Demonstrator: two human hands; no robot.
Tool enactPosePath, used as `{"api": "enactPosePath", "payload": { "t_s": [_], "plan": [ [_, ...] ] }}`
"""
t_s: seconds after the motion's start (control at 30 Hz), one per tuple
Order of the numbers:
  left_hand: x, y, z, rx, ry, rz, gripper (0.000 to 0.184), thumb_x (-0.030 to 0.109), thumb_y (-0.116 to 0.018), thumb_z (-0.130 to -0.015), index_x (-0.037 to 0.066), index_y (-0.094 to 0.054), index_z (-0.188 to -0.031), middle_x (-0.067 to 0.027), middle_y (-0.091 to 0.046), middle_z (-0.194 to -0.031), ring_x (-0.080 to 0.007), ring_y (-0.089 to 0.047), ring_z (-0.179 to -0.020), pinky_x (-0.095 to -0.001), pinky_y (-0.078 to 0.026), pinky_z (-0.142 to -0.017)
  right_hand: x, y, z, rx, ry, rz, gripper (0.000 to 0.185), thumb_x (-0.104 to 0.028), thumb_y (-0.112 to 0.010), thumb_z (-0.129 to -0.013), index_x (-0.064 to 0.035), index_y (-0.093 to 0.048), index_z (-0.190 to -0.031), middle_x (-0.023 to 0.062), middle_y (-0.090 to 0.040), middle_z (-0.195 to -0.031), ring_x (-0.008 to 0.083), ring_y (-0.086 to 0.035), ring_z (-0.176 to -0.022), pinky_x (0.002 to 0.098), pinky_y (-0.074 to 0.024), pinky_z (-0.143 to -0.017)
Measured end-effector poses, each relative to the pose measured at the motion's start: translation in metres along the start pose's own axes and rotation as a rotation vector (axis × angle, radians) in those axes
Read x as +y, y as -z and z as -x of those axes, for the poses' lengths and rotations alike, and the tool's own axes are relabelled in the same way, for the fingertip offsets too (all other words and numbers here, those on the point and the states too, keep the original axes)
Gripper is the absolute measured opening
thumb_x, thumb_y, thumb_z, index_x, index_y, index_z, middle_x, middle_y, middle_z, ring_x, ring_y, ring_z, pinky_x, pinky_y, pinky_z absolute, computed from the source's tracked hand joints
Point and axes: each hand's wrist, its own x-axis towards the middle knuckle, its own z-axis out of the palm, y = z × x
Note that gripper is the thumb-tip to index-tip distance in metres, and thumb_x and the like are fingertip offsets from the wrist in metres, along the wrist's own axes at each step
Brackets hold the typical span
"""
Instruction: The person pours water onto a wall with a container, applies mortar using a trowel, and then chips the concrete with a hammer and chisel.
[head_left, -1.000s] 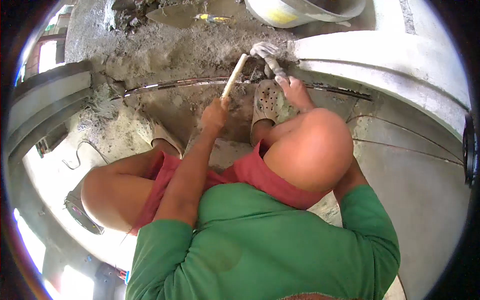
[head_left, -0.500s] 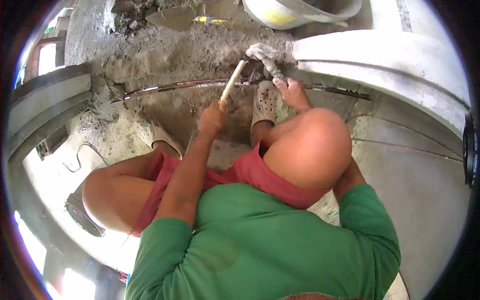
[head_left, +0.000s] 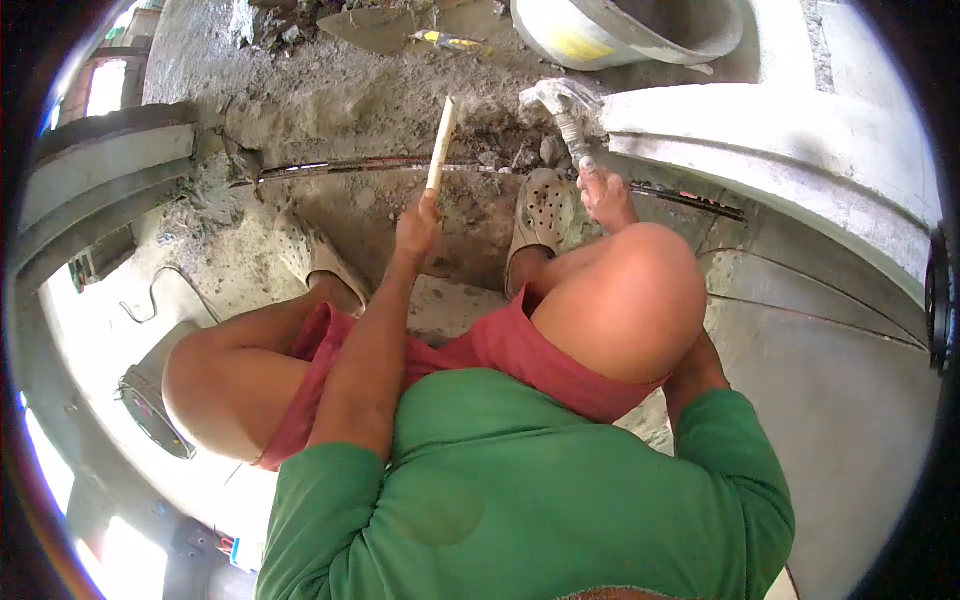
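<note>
My left hand [head_left: 417, 230] is closed around the lower end of a pale stick [head_left: 441, 145], which points up and away over the rough ground. My right hand [head_left: 606, 196] grips a hammer [head_left: 568, 128] by its wrapped handle. The hammer's head is crusted with whitish material and lies beside the end of a curved white ledge [head_left: 700, 115]. Below the stick and hammer, a long thin dark strip [head_left: 370, 167] runs across the ground.
A grey bucket [head_left: 570, 35] stands beyond the hammer. Left of it lies a trowel-like blade [head_left: 365, 32] with a yellow handle [head_left: 450, 41]. My two clogs [head_left: 543, 210] are planted on the dusty ground. Curved moulding [head_left: 110, 185] rises at the left.
The stick has swung left and stands more upright, its tip farther from the hammer. My right hand and the hammer have shifted slightly right. The whole view has moved a little too.
</note>
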Motion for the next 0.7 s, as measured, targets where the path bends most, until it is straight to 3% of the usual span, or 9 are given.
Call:
{"api": "enactPosePath", "payload": {
  "t_s": [0.03,0.07,0.13,0.27,0.33,0.47,0.6,0.63,0.7],
  "plan": [
    [-0.008,-0.003,-0.006,0.146,-0.19,-0.108,0.046,0.049,-0.048,-0.102,0.005,-0.062,-0.095,-0.0212,-0.067,-0.085,-0.0449,-0.064,-0.083,-0.0541,-0.048,-0.073,-0.011,-0.001,0.003,-0.009,-0.208,-0.057,0.052,-0.054,-0.053,-0.1,-0.0054,-0.059,-0.083,0.0002,-0.049,-0.06,0.0116,-0.046,-0.05,0.0308,-0.0355,-0.047],
    [-0.002,0.0,-0.006,0.143,-0.194,-0.108,0.046,0.049,-0.048,-0.102,0.005,-0.062,-0.095,-0.0212,-0.067,-0.085,-0.0449,-0.064,-0.083,-0.0541,-0.048,-0.073,-0.013,-0.001,0.002,-0.004,-0.208,-0.058,0.052,-0.054,-0.053,-0.1,-0.0054,-0.059,-0.083,0.0002,-0.049,-0.06,0.0116,-0.046,-0.05,0.0308,-0.0355,-0.047],
    [0.025,0.015,-0.003,0.307,-0.301,-0.272,0.045,0.048,-0.05,-0.101,0.005,-0.06,-0.099,-0.0208,-0.066,-0.087,-0.0433,-0.064,-0.087,-0.0545,-0.048,-0.072,-0.017,-0.002,0.0,0.098,0.027,0.199,0.056,-0.056,-0.052,-0.1,-0.0026,-0.062,-0.085,0.0046,-0.052,-0.062,0.0168,-0.052,-0.057,0.0348,-0.0421,-0.054],
    [0.059,0.013,0.006,0.226,-0.245,-0.387,0.043,0.046,-0.05,-0.101,0.004,-0.055,-0.105,-0.0221,-0.067,-0.092,-0.0441,-0.066,-0.089,-0.0551,-0.049,-0.074,-0.06,0.0,0.002,0.077,0.031,0.222,0.058,-0.055,-0.052,-0.1,-0.0003,-0.063,-0.088,0.0092,-0.055,-0.065,0.0203,-0.051,-0.061,0.0379,-0.0446,-0.061],
    [0.064,0.0,0.009,0.258,-0.228,-0.501,0.039,0.043,-0.048,-0.102,0.005,-0.051,-0.109,-0.0232,-0.068,-0.092,-0.0453,-0.067,-0.089,-0.0555,-0.051,-0.076,-0.065,0.004,-0.006,0.05,0.154,0.301,0.06,-0.06,-0.053,-0.097,-0.0009,-0.065,-0.102,0.0264,-0.066,-0.081,0.0442,-0.066,-0.078,0.0498,-0.0498,-0.072],
    [0.068,-0.015,0.005,0.125,-0.243,-0.59,0.034,0.037,-0.049,-0.102,0.005,-0.047,-0.111,-0.0267,-0.067,-0.095,-0.049,-0.065,-0.092,-0.0583,-0.049,-0.077,-0.094,-0.002,-0.01,0.076,0.283,0.304,0.056,-0.056,-0.055,-0.097,-0.0014,-0.065,-0.106,0.028,-0.067,-0.083,0.0466,-0.067,-0.083,0.0516,-0.0508,-0.073],
    [0.071,-0.017,-0.005,0.118,-0.242,-0.601,0.039,0.039,-0.045,-0.104,0.004,-0.05,-0.118,-0.0249,-0.069,-0.094,-0.0458,-0.067,-0.088,-0.0563,-0.052,-0.076,-0.042,-0.019,-0.041,-0.099,0.086,0.677,0.075,-0.061,-0.05,-0.097,0.0083,-0.062,-0.124,0.0341,-0.067,-0.107,0.0473,-0.065,-0.104,0.051,-0.0516,-0.09],
    [0.072,-0.017,-0.007,0.136,-0.225,-0.599,0.039,0.039,-0.045,-0.104,0.003,-0.05,-0.119,-0.025,-0.069,-0.094,-0.0455,-0.067,-0.089,-0.0563,-0.052,-0.076,-0.049,-0.016,-0.045,-0.173,-0.027,0.622,0.085,-0.065,-0.045,-0.097,0.0133,-0.057,-0.128,0.0368,-0.063,-0.117,0.047,-0.062,-0.113,0.0504,-0.049,-0.097],
    [0.077,-0.017,-0.012,0.146,-0.254,-0.585,0.039,0.038,-0.045,-0.104,0.003,-0.05,-0.12,-0.0254,-0.069,-0.094,-0.0457,-0.067,-0.089,-0.0563,-0.051,-0.076,-0.049,-0.012,-0.047,-0.051,0.007,0.557,0.082,-0.064,-0.047,-0.097,0.0131,-0.06,-0.122,0.0362,-0.065,-0.112,0.0474,-0.064,-0.109,0.0512,-0.0503,-0.093]
  ]
}}
